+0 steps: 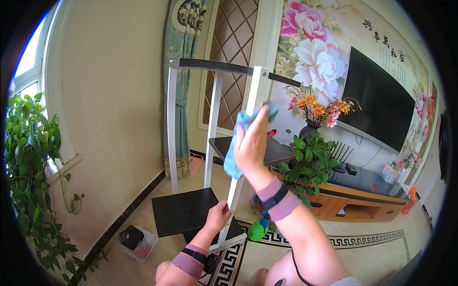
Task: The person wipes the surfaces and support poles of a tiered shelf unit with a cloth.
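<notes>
A tall stand with white posts and black shelves [186, 211] is in front of me. My right hand [252, 143] presses a blue cloth [232, 162] around the near white post [258, 91], above the middle shelf [281, 150]. Lower on the same post, my left hand [219, 216] grips it with the fingers beside the black lower shelf. A black bar [214, 65] runs across the top of the stand. The palm side of my right hand is hidden against the cloth.
A green spray bottle [258, 230] stands on the floor behind the post. A wooden TV cabinet [357, 207] with a leafy plant [307, 161] is at the right. Lower left, a black-and-pink container [136, 241] sits on the floor; hanging plants [32, 143] line the left side.
</notes>
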The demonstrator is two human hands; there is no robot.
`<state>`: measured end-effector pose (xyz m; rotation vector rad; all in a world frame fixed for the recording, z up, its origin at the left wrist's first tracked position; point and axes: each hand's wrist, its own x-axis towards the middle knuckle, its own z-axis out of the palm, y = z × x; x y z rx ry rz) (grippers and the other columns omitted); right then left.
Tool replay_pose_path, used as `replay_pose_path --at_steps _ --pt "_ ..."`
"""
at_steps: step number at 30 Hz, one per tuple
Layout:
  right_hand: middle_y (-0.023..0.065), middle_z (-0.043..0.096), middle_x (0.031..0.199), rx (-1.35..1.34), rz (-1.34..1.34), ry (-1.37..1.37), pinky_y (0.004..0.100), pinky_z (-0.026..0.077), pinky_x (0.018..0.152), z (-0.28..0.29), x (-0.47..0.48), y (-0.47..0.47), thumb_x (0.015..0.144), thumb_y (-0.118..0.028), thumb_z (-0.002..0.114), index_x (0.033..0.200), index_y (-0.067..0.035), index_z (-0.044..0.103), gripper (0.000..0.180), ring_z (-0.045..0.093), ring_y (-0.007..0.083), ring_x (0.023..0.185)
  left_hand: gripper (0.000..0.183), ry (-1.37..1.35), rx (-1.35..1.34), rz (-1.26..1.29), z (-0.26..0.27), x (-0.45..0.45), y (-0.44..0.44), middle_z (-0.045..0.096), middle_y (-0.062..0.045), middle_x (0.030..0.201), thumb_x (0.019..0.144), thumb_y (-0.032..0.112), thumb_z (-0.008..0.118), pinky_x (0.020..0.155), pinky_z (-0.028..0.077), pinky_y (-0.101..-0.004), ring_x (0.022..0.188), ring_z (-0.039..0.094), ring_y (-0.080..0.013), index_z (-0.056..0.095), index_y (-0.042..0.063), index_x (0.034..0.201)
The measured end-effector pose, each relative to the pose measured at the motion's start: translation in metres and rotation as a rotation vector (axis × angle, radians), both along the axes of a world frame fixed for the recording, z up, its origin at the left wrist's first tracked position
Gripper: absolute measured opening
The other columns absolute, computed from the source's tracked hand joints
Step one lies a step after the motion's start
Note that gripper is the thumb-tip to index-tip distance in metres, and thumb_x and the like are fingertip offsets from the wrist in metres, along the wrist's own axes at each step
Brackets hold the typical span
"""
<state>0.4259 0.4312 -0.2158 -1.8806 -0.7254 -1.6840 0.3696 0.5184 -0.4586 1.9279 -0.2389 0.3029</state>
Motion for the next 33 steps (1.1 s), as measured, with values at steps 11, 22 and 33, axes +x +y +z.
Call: replay_pose_path --at_steps 11,22,33 --pt "0.0054 0.065 0.084 0.391 0.809 0.465 0.0309 0.05 0.07 0.093 0.006 -0.011 0.093 -0.028 0.066 0.096 0.0 0.063 0.028 0.061 0.0129 0.076 0.023 -0.006 -0.079 -0.02 -0.006 0.001 -0.001 0.065 -0.01 0.077 0.083 0.012 0.073 0.068 0.051 -0.0321 0.069 0.061 -0.0183 0.063 0.002 0.102" --pt "0.0076 0.065 0.083 0.343 0.745 0.416 0.0329 0.048 0.07 0.024 0.012 -0.005 0.095 -0.032 0.062 0.095 -0.001 0.062 0.031 0.061 0.0169 0.076 0.02 0.023 -0.108 -0.085 -0.003 0.002 0.007 0.064 -0.001 0.082 0.086 0.003 0.069 0.071 0.05 -0.0257 0.075 0.058 -0.0075 0.063 0.0 0.105" --pt "0.0061 0.064 0.095 0.522 0.902 0.69 0.0337 0.048 0.086 0.096 -0.005 -0.018 0.096 -0.057 0.05 0.107 -0.001 0.06 0.059 0.059 0.0176 0.09 0.022 0.049 -0.063 -0.042 0.012 -0.011 0.007 0.065 -0.005 0.077 0.084 0.008 0.071 0.068 0.049 -0.0284 0.069 0.058 -0.0116 0.065 0.002 0.104"
